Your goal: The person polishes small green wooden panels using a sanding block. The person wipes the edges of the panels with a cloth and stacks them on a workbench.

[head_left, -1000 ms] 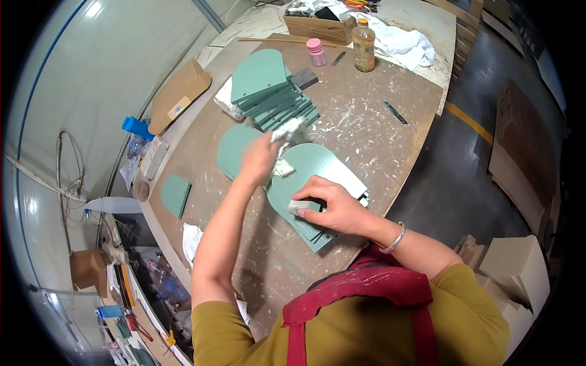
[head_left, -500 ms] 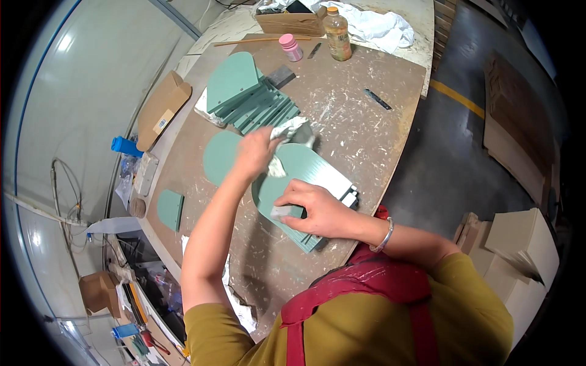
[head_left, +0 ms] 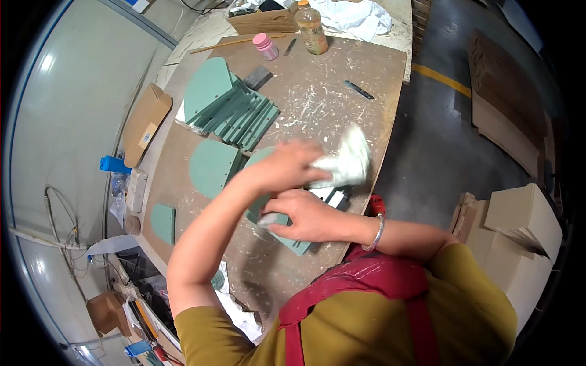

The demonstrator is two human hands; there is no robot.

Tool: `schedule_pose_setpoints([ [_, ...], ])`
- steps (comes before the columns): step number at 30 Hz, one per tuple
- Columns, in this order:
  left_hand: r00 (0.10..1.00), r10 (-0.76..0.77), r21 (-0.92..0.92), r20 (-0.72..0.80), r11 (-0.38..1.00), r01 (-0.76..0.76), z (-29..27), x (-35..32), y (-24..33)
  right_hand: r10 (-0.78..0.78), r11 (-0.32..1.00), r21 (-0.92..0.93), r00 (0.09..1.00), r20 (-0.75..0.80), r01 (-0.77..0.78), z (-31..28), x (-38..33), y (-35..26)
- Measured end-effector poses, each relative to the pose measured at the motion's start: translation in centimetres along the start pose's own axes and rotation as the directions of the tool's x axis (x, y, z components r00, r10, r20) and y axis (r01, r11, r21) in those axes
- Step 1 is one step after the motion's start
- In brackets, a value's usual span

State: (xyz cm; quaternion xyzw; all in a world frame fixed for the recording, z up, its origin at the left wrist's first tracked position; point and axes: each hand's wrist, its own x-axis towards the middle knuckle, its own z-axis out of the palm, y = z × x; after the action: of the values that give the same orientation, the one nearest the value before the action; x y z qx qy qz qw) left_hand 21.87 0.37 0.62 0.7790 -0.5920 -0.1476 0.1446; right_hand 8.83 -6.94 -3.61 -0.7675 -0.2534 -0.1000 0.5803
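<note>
My left hand [head_left: 292, 163], blurred by motion, is closed on a crumpled white cloth [head_left: 349, 160] that swings out to its right. The cloth passes over a stack of green round-ended boards [head_left: 298, 244] in front of me. My right hand [head_left: 308, 215] rests on the near part of that stack, with fingers wrapped round a small grey block [head_left: 268, 221]. My forearms, hands and the cloth hide most of the stack's top board. Just left of it lies another green round-ended board [head_left: 210, 166].
Farther off, a fanned pile of green boards [head_left: 207, 88] lies beside a dark grey block [head_left: 257, 78]. A small green piece [head_left: 162, 223] sits at the left. Toward the back stand a pink jar [head_left: 266, 47] and a bottle [head_left: 313, 33]; a dark cutter knife [head_left: 358, 89] lies nearer.
My left hand has swept right across the stack, and the cloth has swung out toward the table's right edge. My right hand still holds the grey block. The whole view has shifted slightly.
</note>
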Motion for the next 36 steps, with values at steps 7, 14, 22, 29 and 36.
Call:
schedule_pose_setpoints([
  [7,0.900,-0.384,0.121,-0.207,0.903,0.413,-0.2,1.4,-3.9,0.070,0.996,0.064,0.998,0.000,-0.070,-0.2,-0.5,-0.5],
  [14,0.430,-0.561,-0.399,-0.708,0.819,0.411,-1.6,-10.5,-5.8,0.068,0.979,0.193,0.998,-0.017,-0.063,-0.3,-0.2,-0.2],
  [22,0.376,-0.587,-0.280,-0.717,0.737,0.615,0.6,-16.0,4.1,0.348,0.603,0.746,0.935,0.073,-0.283,-8.0,5.0,1.0],
  [29,0.491,-0.610,0.040,-0.621,0.602,0.798,5.1,-11.9,7.8,0.217,0.491,0.686,0.838,0.501,-0.537,-5.4,13.3,5.6],
  [36,0.209,-0.663,-0.227,-0.719,0.508,0.831,8.4,-14.6,5.9,0.167,0.136,0.707,0.719,0.675,-0.694,-2.3,13.9,10.1],
])
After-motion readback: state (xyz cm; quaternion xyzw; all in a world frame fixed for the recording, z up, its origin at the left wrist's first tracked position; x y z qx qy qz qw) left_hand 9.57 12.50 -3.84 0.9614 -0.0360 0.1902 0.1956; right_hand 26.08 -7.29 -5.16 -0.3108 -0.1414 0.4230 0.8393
